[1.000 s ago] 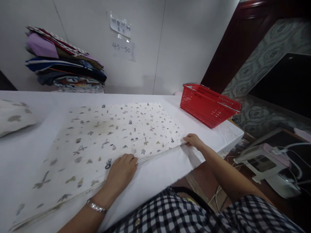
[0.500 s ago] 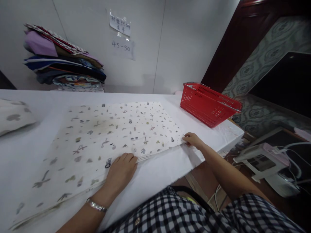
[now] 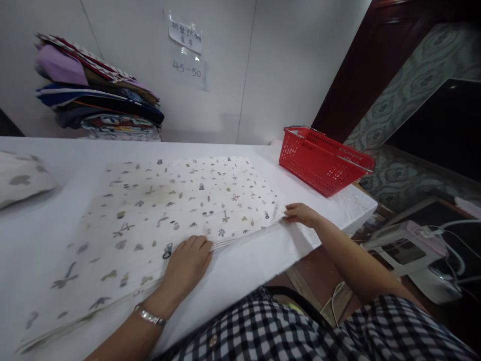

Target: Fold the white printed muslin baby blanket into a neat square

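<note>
A white cloth [image 3: 180,200] with small printed motifs lies folded in layers on the white table. My left hand [image 3: 192,260], a silver bracelet on its wrist, rests on the near edge of the cloth, fingers close together and lying over it; its thumb side is partly hidden. At the near right corner, my right hand [image 3: 302,214] pinches the cloth between thumb and fingers. That corner is slightly raised and bent there. Stacked layers show along the near edge between my hands.
A red plastic basket [image 3: 325,163] stands at the table's right end. Another printed cloth [image 3: 22,178] lies at the far left. Folded fabrics [image 3: 101,95] are piled at the back against the wall. The white table's [image 3: 240,278] front edge runs close to my body.
My right hand has shifted slightly, and the corner it pinches is now lifted and bent a little more. My left hand has stayed in place on the cloth.
</note>
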`<control>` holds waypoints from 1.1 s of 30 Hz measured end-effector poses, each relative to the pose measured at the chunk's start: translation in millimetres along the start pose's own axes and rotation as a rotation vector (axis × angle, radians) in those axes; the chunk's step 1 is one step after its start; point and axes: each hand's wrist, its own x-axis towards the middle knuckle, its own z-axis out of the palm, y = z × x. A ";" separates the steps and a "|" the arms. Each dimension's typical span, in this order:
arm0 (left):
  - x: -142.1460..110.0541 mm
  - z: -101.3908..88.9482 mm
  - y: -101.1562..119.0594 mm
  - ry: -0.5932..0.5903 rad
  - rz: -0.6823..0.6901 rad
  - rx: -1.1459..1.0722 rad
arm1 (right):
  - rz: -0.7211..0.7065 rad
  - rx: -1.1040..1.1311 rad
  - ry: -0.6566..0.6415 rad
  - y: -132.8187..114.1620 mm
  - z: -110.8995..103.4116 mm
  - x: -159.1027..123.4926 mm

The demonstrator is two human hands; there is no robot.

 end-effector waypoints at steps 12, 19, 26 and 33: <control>0.3 -6.8 4.9 -0.078 -0.056 -0.007 | 0.165 -0.287 0.016 -3.1 4.0 14.4; -0.2 -8.7 8.3 -0.122 -0.098 -0.043 | 0.257 -0.394 -0.061 -5.9 7.6 17.9; -0.8 -10.4 8.9 -0.157 -0.130 -0.086 | 0.114 -0.384 0.013 -10.7 11.8 12.2; -1.4 -5.4 8.9 -0.153 -0.117 -0.064 | 0.082 0.016 -0.019 4.6 -1.2 10.9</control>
